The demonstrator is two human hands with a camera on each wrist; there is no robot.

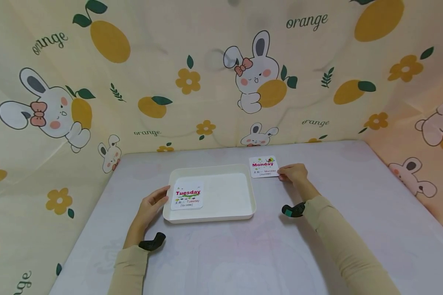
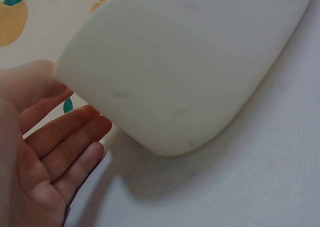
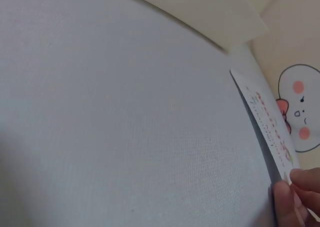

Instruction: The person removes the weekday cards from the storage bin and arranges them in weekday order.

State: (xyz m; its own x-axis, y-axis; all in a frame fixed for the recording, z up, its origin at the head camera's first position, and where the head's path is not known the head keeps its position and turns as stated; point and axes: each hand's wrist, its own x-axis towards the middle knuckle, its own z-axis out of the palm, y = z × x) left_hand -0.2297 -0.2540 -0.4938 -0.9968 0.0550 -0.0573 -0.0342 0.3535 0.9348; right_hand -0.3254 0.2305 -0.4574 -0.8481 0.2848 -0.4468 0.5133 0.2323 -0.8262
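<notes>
A shallow white tray lies on the table, with the "Tuesday" card flat in its left part. At the tray's left side is my left hand, fingers loosely extended. In the left wrist view that hand's fingertips reach the tray's outer wall, thumb apart from the other fingers. My right hand pinches the right edge of the "Monday" card between thumb and fingers, just beyond the tray's far right corner. In the right wrist view the card is tilted, with shadow beneath it.
The white table extends around the tray on all sides. A printed cloth with rabbits and oranges hangs behind it and along both sides. Black wrist cameras sit on both wrists near the tabletop.
</notes>
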